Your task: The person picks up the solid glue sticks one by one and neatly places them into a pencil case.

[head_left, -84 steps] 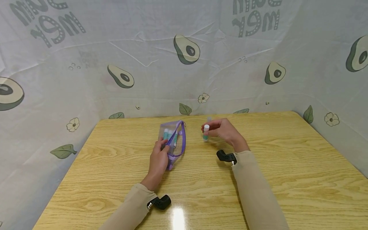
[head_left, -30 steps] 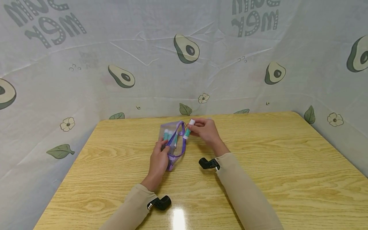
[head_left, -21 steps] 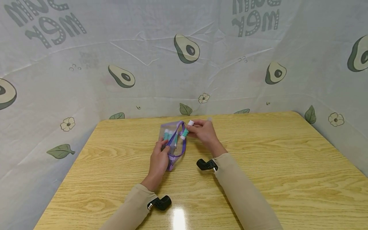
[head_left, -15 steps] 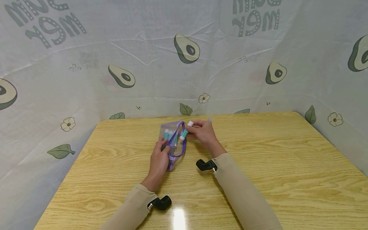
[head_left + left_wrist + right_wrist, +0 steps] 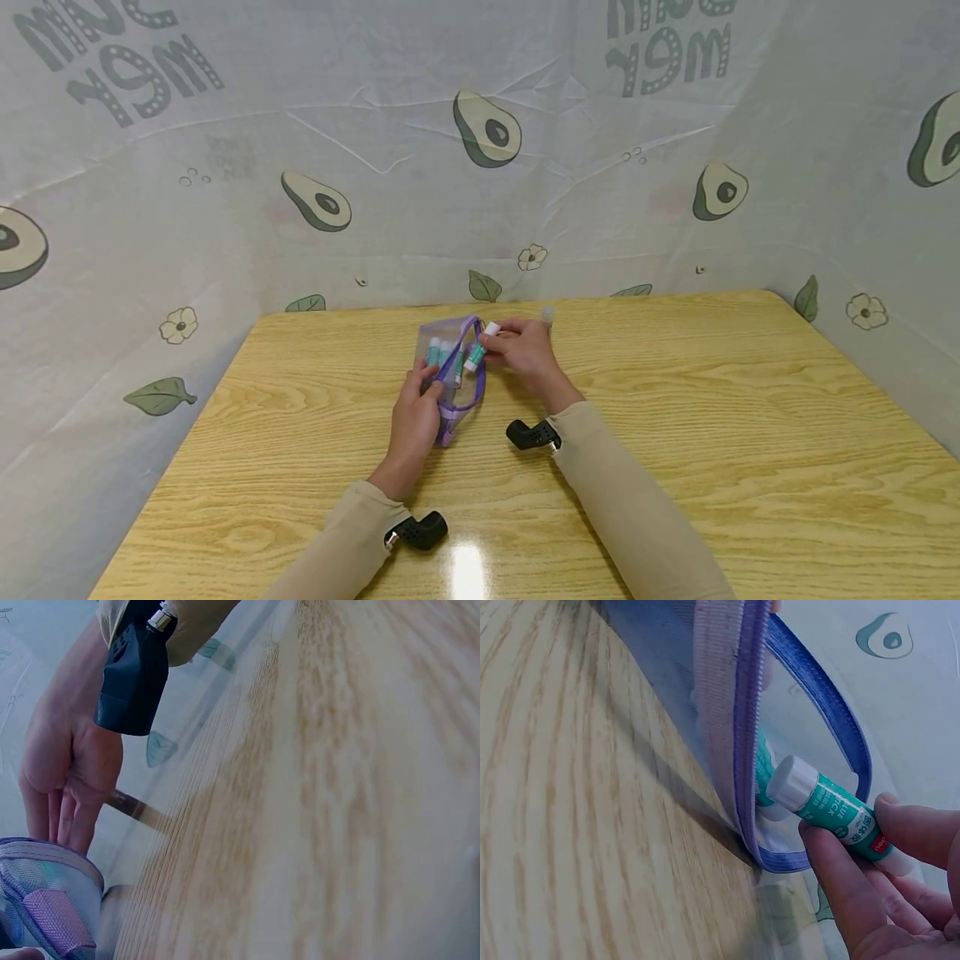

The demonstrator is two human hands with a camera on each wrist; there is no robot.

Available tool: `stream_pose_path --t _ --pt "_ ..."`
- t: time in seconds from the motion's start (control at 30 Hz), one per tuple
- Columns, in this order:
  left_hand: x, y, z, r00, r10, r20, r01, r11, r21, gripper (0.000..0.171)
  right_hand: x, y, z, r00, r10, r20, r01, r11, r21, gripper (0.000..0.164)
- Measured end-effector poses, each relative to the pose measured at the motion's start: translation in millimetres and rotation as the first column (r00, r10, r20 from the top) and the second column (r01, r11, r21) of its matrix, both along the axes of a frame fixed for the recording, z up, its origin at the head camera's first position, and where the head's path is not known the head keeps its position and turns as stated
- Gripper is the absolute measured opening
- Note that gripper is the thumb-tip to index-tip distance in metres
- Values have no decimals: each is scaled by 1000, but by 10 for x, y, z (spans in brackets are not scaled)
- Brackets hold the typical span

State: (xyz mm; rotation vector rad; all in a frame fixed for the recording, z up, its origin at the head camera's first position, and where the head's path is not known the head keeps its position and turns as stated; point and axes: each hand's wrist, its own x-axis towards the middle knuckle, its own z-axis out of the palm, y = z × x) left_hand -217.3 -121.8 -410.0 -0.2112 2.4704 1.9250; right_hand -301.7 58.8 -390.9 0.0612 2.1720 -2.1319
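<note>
My left hand (image 5: 415,421) grips the near side of a mesh zip pouch (image 5: 481,390) with purple edging, its mouth spread toward the right. Several green-and-white glue sticks (image 5: 445,352) show through the mesh. Between thumb and fingers, my right hand (image 5: 528,354) pinches another glue stick (image 5: 840,811), tilted, with its white end right at the pouch's mouth. In the right wrist view, one glue stick (image 5: 765,776) inside lies just behind the held one. From the left wrist, the right hand (image 5: 71,761) appears over the pouch rim (image 5: 56,855).
A wooden table (image 5: 712,433) spreads out under both arms. Behind the right hand stands a small translucent thing (image 5: 547,314), partly hidden. A pale cloth (image 5: 390,133) printed with avocados hangs along the table's back and sides.
My right hand has carried the glue stick leftward from the table to the pouch's mouth, tilting it and lowering it slightly. The left hand and pouch have stayed put.
</note>
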Motion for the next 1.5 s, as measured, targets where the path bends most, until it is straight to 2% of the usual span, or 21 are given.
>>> stream_pose_path --t 0.3,0.87,1.07,1.5 --pt "-7 -1 20 1000 -5 10 5 1000 -5 47 27 -55 25 999 12 44 -13 1000 11 45" --pt "-28 -8 56 1000 7 30 -7 1000 3 50 20 -119 -3 1000 14 18 -14 1000 13 39" --pt "-28 -7 62 999 8 37 -8 1000 8 53 18 -157 -37 1000 2 10 -3 998 57 39" --pt "-25 -3 67 999 2 43 -2 1000 13 55 45 -233 -64 999 -14 30 13 999 51 34"
